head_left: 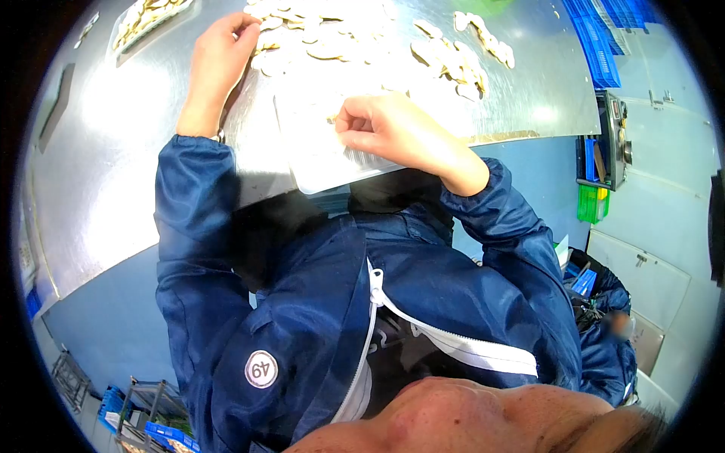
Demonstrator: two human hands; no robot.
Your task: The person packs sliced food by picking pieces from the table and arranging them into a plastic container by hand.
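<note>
Pale slices with brown edges, looking like sliced mushrooms (332, 51), lie scattered on the metal table (143, 174). My left hand (223, 60) reaches to the left edge of these slices, fingers pinched together; what they hold, if anything, is hidden. A clear plastic tray (313, 183) rests at the table's near edge, washed out by glare. Over it is my right hand (393, 130), with its fingers curled and thumb against them. A small brownish bit shows by its fingertips, too bright to make out.
More slices (453, 64) lie to the right, near the table's far side. A filled clear tray (151, 23) stands at the upper left. Blue crates (593, 45) are stacked beyond the table's right edge. Another person in a dark blue jacket (612, 355) is at the lower right.
</note>
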